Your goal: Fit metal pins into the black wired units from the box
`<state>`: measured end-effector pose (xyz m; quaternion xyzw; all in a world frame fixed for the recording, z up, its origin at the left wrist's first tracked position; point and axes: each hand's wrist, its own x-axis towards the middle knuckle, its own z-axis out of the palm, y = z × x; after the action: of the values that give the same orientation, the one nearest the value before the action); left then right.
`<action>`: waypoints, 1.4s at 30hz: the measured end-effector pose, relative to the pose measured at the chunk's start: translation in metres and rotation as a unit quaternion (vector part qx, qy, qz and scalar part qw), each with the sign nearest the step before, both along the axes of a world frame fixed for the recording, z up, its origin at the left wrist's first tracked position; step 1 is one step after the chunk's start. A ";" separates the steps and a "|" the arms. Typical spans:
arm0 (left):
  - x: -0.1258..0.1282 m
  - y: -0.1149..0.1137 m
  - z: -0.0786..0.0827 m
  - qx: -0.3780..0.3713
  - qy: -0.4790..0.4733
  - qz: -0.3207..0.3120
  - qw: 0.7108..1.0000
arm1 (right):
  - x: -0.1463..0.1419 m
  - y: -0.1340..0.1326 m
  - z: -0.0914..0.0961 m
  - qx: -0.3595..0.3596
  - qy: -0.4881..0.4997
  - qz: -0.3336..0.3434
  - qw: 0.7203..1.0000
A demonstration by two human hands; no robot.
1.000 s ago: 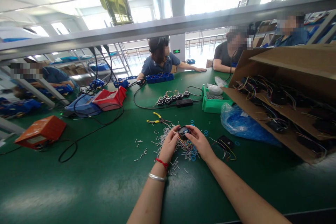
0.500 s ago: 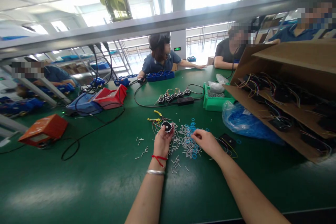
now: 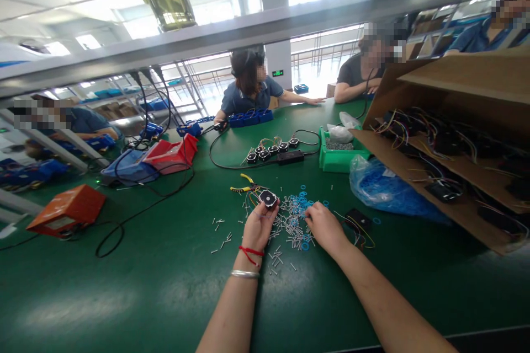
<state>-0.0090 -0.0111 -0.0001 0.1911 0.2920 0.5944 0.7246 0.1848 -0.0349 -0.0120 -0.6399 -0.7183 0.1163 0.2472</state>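
Note:
My left hand (image 3: 257, 227) is closed on a small black square part (image 3: 268, 198) with a pale centre and thin wires, held up over the table. Right beside it, my right hand (image 3: 326, 227) has its fingers pinched together at the edge of a loose pile of screws (image 3: 285, 225). Whatever is between those fingertips is too small to make out. Blue rings (image 3: 305, 246) lie among the screws and around them. Yellow-handled pliers (image 3: 238, 189) rest just behind my left hand.
On the green table (image 3: 165, 287), a row of similar black parts (image 3: 273, 150) sits behind a black cable. A green bin (image 3: 339, 162), a blue plastic bag (image 3: 389, 190) and a cardboard box (image 3: 459, 83) stand right; red (image 3: 174, 154) and orange (image 3: 66, 212) boxes left. Co-workers sit opposite.
The black part has tipped and shifted slightly right in my left hand. My right hand has turned a little, its pinched fingers staying by the screws and rings.

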 end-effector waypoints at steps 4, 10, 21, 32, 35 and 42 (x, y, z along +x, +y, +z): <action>-0.007 0.000 0.006 0.009 -0.013 0.008 1.000 | -0.009 -0.007 0.014 0.044 0.051 -0.014 0.998; -0.048 0.009 0.015 0.032 -0.066 0.146 0.987 | -0.077 -0.056 0.028 0.085 0.051 0.320 0.942; -0.069 0.011 0.021 0.026 -0.116 0.201 0.972 | -0.112 -0.046 0.016 0.098 -0.039 0.330 0.938; -0.058 0.010 0.015 0.018 -0.093 0.120 0.988 | -0.062 -0.013 0.011 0.095 -0.099 0.182 0.974; -0.050 0.008 0.014 0.018 -0.073 0.078 0.994 | -0.055 -0.018 0.013 0.097 -0.096 0.163 0.977; -0.027 0.002 0.020 -0.019 -0.028 0.011 0.999 | -0.045 -0.015 0.016 0.084 -0.036 0.143 0.986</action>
<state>-0.0358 -0.0095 0.0196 0.1569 0.2851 0.6018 0.7293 0.1397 -0.0495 0.0042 -0.5117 -0.8178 0.0666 0.2550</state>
